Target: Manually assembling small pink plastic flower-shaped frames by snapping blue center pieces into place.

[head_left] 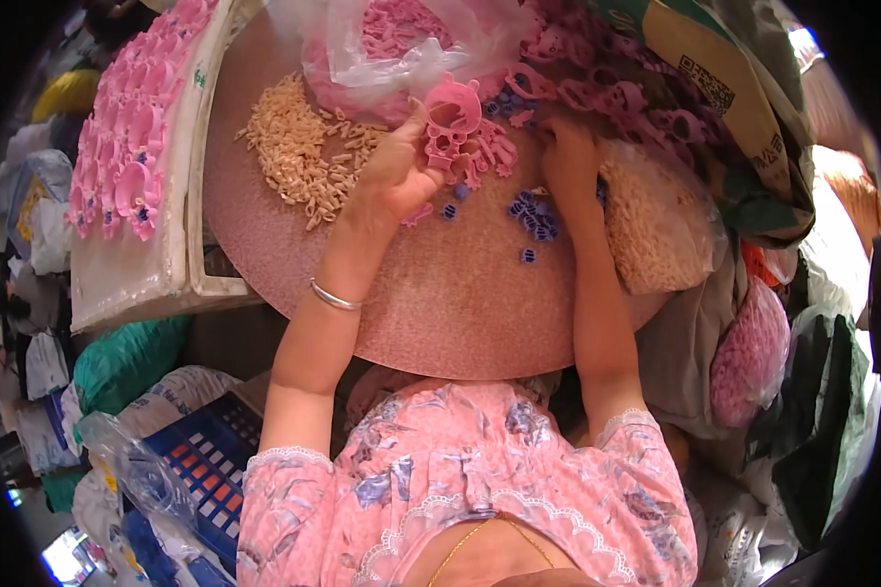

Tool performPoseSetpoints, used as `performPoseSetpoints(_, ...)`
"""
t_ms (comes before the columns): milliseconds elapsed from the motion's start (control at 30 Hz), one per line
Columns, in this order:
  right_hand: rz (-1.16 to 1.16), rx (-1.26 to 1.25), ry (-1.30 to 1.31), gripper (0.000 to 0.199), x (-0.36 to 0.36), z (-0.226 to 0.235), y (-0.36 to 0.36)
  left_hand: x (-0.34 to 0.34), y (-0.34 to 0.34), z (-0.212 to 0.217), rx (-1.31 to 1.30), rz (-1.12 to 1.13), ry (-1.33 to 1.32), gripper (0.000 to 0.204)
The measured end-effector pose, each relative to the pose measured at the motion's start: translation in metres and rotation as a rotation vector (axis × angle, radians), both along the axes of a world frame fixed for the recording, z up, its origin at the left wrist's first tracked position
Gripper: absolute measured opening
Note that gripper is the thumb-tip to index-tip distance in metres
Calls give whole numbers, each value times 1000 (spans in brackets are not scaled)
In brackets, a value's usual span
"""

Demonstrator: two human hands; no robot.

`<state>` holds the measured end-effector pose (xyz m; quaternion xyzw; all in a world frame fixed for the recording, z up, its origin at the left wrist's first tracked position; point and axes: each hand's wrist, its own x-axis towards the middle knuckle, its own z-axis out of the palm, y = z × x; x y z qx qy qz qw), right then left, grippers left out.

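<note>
My left hand [401,168] pinches a pink plastic frame [473,110] with a round opening and small ears, held up over the round table. My right hand [570,161] is beside the pink and blue parts at the far side, its fingers curled together; what they hold, if anything, is hidden. Small pink parts [494,152] lie just right of the held frame. Small blue parts [533,217] form a loose cluster between my forearms, with a few single ones nearby. A heap of cream-coloured small parts [299,147] spreads left of my left hand.
The round table [460,323] has an open plastic bag [347,59] of pink parts at its far side and many pink frames [626,98] at far right. A clear bag [656,230] of cream parts sits by my right forearm. Finished-looking pink pieces stand on a white box [137,269].
</note>
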<state>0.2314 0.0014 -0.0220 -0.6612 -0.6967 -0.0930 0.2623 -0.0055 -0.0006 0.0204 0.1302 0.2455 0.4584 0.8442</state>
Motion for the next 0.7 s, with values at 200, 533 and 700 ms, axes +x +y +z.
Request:
performPoseSetpoints(200,13,52,-114,15,-9,2,1,-1,-1,-1,-2,-73,-38,37)
performPoseSetpoints(533,614,159,486,28,-58,64,-45,2,-4,-14,143,-178,-36,37)
performPoseSetpoints(700,710,153,195,36,-65,65,-46,10,-4,-19,138,-168,-52,41)
